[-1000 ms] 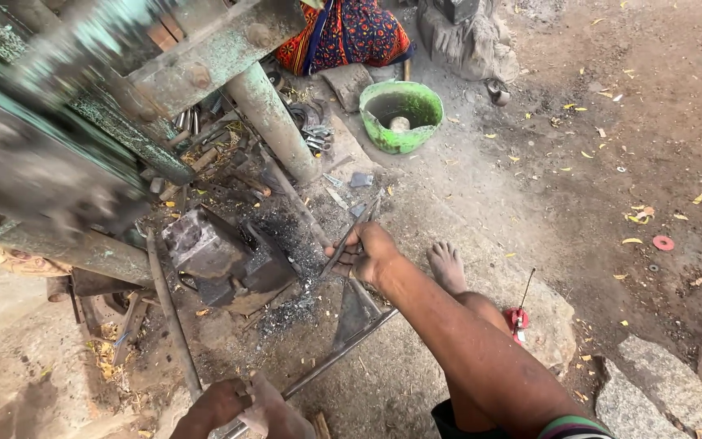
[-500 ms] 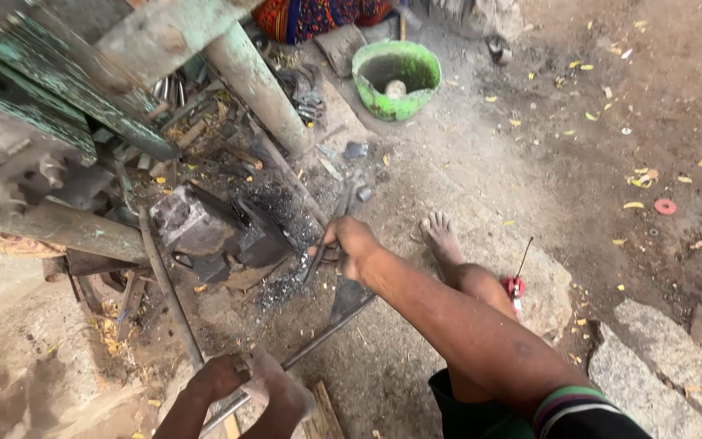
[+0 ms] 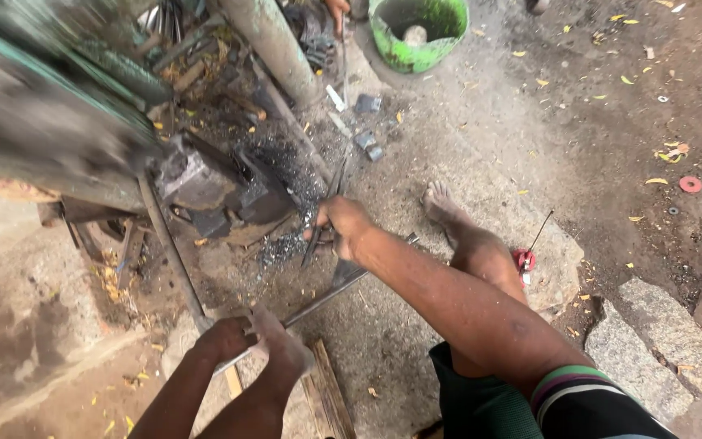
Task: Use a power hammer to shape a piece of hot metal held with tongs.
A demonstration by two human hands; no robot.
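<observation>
Both of the person's hands sit at 7 o'clock, side by side. The left hand (image 3: 223,340) and the right hand (image 3: 280,345) each have their fingers clenched around the near end of a long metal rod (image 3: 318,302). The rod runs over the dirt floor towards 1 o'clock and ends in a flat dark blade (image 3: 346,272).

Just above the blade, at the centre, a co-worker's hand (image 3: 343,228) grips dark tongs (image 3: 324,207) that point towards 12 o'clock. That person's bare foot (image 3: 442,205) rests just to the right of it.

A dark iron block (image 3: 205,179) stands at 10 o'clock among black scale. A round green bucket (image 3: 440,36) sits at 12 o'clock, a small red disc (image 3: 691,184) lies at 3 o'clock, and a wooden slat (image 3: 328,398) lies at 6 o'clock.
</observation>
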